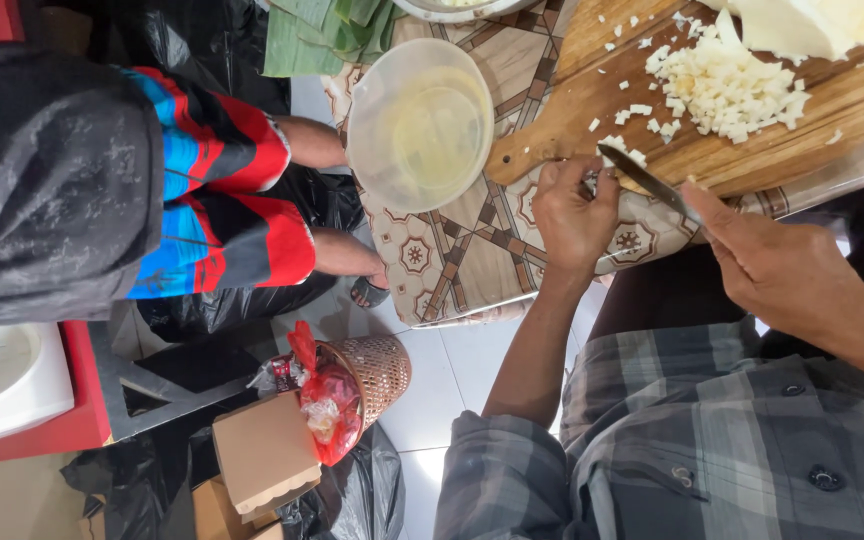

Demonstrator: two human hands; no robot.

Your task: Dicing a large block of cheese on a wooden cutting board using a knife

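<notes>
Head view, looking down at a table (452, 270) with a patterned geometric cover. The person's right hand (772, 262) has its fingers clamped on the handle of a knife (647, 180), blade angled up-left with its tip over the near edge of a round wooden cutting board (752, 150). The left hand (574, 208) sits at the board's edge just beside the blade, fingers curled together against a small bit of white chopped food (614, 146); whether it pinches a piece cannot be told. A bigger pile of chopped white bits (727, 88) lies further up the board, touching a large uncut pale chunk (802, 22). A translucent plastic bowl (420, 125) stands left of the board's handle, looking empty. Green banana leaves (327, 30) at the table's far edge. Another person in red, blue and black shorts (217, 190) stands at the left. On the floor, a woven basket (372, 372) with a red bag, beside cardboard boxes (264, 452).
</notes>
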